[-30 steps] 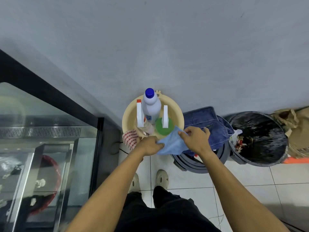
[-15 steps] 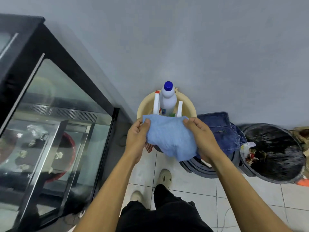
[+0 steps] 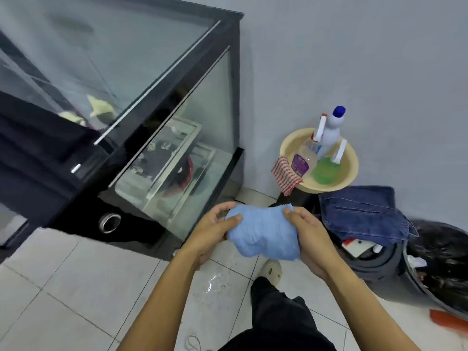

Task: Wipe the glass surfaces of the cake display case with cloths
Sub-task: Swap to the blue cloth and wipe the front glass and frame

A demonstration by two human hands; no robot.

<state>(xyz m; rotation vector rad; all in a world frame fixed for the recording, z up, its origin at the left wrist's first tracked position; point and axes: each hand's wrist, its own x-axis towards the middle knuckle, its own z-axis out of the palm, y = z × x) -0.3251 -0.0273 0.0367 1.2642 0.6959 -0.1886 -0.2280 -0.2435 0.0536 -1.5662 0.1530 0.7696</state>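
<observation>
A light blue cloth (image 3: 262, 231) hangs bunched between both hands at mid-frame. My left hand (image 3: 211, 233) grips its left edge, thumb on top. My right hand (image 3: 307, 239) grips its right edge. The cake display case (image 3: 162, 102), black-framed with glass top and side panels, stands to the left, its near glass side just beyond my left hand. Shelves and a red object show through the glass. A red-checked cloth (image 3: 286, 174) drapes over the rim of a cream basin (image 3: 350, 171).
The basin holds a white bottle with a blue cap (image 3: 330, 133), spray bottles and a green sponge. Folded jeans (image 3: 362, 214) lie on a dark bin. A black-lined trash bin (image 3: 443, 262) stands at far right. A wet patch (image 3: 214, 283) marks the tiled floor.
Both hands lifted the blue cloth out of the basin and brought it toward me and left. The view swung left, bringing the display case into frame.
</observation>
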